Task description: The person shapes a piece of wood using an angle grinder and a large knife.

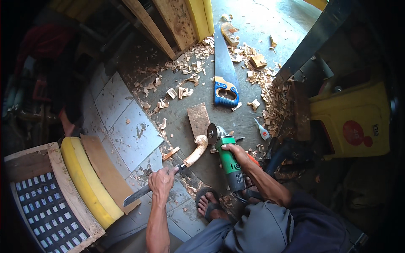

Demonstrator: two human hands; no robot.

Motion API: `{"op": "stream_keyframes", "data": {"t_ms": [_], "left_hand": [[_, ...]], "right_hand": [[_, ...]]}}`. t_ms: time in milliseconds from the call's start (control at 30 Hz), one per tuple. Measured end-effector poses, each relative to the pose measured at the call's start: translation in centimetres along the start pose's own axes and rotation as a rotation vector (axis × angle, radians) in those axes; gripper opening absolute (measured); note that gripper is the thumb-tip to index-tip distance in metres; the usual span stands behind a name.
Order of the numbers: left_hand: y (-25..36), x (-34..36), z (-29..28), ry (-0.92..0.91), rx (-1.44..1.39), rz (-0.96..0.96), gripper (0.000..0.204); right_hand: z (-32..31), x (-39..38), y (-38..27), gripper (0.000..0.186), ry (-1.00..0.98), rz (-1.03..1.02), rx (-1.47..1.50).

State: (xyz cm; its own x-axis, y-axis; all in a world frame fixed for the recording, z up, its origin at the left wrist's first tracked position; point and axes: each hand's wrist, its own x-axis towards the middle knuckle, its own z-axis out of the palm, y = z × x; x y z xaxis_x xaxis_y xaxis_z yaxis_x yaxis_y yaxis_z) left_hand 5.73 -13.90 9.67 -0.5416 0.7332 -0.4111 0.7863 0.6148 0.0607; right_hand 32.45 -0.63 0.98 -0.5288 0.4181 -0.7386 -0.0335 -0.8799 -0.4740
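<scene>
A long knife (162, 182) with a curved, pale wooden handle (196, 152) is held low over the floor, the blade pointing down toward the person's left and the handle's hooked end up against the disc of a green angle grinder (228, 158). The left hand (162, 179) is closed around the blade near where it meets the wood. The right hand (236, 152) grips the grinder's body from above, fingers wrapped round it, with the disc touching or just beside the handle's curve. Just behind the disc a flat offcut of board (198, 119) lies on the floor. Below the tools, a sandalled foot (209, 205) rests on the ground.

The floor (249, 118) is bare grey concrete, with a patch of pale tiles (126, 126) to the left, and wood chips (190, 63) scattered thickly across the far side. A blue-handled handsaw (225, 78) lies among them. A yellow plastic container (352, 120) stands at the right, and wooden pallets (168, 21) lean at the top.
</scene>
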Motion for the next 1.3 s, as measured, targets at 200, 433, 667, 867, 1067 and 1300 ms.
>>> {"op": "stream_keyframes", "data": {"t_ms": [200,433,667,867,1067,1300], "left_hand": [[0.3,-0.1,0.9,-0.051,-0.076,-0.051,0.052],[0.7,-1.6,2.3,-0.029,-0.155,-0.108,0.054],[1.0,-2.7,5.0,-0.114,-0.279,-0.159,0.054],[1.8,-3.2,6.9,-0.112,-0.355,-0.185,0.055],[1.3,-3.6,9.4,-0.121,-0.433,-0.165,0.058],[1.8,-4.3,10.8,-0.123,-0.415,-0.168,0.057]], "right_hand": [[0.0,-0.2,0.2,0.050,-0.013,0.032,0.023],[0.2,0.0,0.5,0.047,-0.011,0.016,0.071],[0.6,-0.3,0.0,0.049,0.008,0.046,0.078],[1.1,0.1,-0.1,0.049,-0.034,0.032,0.110],[0.2,0.1,-0.1,0.047,-0.038,0.047,0.168],[0.8,-0.7,0.0,0.047,0.014,0.051,0.154]]}}
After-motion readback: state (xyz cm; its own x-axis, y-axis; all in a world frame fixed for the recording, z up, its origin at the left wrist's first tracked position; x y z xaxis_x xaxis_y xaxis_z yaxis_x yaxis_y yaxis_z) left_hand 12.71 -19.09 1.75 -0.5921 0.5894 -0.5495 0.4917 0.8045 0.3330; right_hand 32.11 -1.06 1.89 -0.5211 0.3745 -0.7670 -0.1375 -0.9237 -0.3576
